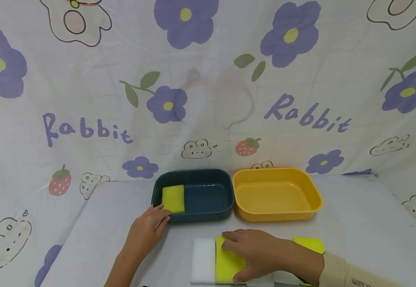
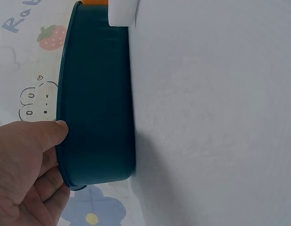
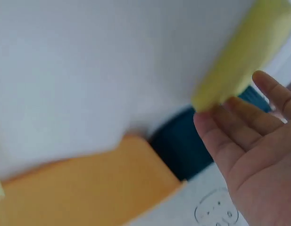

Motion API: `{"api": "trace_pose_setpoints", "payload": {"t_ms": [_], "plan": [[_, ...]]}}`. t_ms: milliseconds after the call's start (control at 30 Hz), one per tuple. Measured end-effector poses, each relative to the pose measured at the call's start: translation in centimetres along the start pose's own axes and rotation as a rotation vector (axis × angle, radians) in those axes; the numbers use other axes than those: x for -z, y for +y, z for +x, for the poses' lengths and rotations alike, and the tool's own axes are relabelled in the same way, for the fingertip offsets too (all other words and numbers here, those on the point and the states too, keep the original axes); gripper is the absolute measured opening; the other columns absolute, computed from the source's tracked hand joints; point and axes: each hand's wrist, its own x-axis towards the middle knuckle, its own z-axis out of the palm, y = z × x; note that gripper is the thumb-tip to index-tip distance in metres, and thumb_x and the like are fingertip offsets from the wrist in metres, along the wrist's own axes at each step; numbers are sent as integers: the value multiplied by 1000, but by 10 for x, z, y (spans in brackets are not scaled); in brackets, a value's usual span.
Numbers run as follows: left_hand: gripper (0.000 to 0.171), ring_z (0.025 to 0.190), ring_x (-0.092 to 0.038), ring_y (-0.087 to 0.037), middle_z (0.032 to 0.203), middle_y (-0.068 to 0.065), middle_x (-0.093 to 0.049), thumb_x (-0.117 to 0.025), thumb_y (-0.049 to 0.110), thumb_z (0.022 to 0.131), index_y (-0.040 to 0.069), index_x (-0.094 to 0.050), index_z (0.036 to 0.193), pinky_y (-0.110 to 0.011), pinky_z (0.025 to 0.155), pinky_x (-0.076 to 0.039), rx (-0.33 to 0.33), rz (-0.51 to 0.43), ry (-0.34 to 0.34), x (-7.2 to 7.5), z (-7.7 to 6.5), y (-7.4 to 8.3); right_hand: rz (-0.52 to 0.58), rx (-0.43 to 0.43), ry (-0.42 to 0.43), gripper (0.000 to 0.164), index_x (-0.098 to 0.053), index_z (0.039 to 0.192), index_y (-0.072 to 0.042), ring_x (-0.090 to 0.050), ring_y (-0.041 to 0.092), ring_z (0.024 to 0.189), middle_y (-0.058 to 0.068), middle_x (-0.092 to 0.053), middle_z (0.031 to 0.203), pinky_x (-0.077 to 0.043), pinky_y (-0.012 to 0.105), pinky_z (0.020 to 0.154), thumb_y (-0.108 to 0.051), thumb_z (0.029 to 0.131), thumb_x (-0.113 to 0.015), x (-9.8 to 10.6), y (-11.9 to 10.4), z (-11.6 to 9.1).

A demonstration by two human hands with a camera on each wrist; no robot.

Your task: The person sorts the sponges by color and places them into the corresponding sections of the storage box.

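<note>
My left hand is at the near left corner of a dark teal bin, its thumb and fingers pinching the rim. Inside that bin, against its left end, lies a yellow sponge. My right hand is spread over another yellow sponge in the row on the table, thumb near its close edge and fingers toward its far edge. In the right wrist view the fingers are extended, with tips right at the blurred yellow sponge.
A yellow bin stands right beside the teal one. A white sponge lies left of the yellow sponge, and a further yellow sponge shows partly behind my right forearm. A printed cloth hangs behind the table.
</note>
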Motion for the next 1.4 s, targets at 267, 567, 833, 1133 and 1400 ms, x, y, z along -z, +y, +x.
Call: {"api": "trace_pose_setpoints", "payload": {"t_ms": [267, 567, 833, 1133, 1400], "plan": [[17, 118, -64, -27, 106, -5, -75, -78, 4, 87, 8, -76, 103, -48, 106, -44, -24, -8, 22, 0, 0, 0, -49, 29, 43, 68, -54, 136, -21, -54, 21, 128, 11, -50, 147, -49, 40, 103, -64, 85, -69, -12, 0, -3], [16, 119, -63, -26, 108, -3, -75, -77, 6, 89, 9, -76, 105, -46, 107, -43, -3, -10, 6, 1, 0, 0, -35, 42, 74, 66, -51, 134, -21, -55, 20, 125, 11, -51, 145, -50, 37, 101, -58, 84, -73, -16, 0, -2], [17, 117, -64, -27, 106, -5, -75, -78, 5, 87, 8, -76, 104, -48, 106, -44, -18, -15, 23, -1, 0, 0, -15, 29, 48, 66, -52, 133, -22, -55, 16, 117, 8, -52, 143, -51, 33, 97, -57, 82, -76, -14, 2, 1], [17, 119, -63, -26, 108, -3, -75, -77, 7, 89, 10, -76, 105, -47, 107, -43, -1, -20, 1, 1, 0, 1, 27, 35, 44, 62, -56, 129, -24, -53, 9, 103, 0, -56, 135, -50, 23, 88, -53, 80, -79, -1, 4, 4], [17, 118, -63, -27, 107, -5, -75, -77, 6, 88, 9, -76, 105, -47, 107, -43, -3, -18, 6, 2, 0, 2, 85, -2, 8, 60, -57, 129, -25, -50, 8, 104, -4, -54, 135, -50, 23, 91, -51, 80, -80, 17, 4, 3]]}}
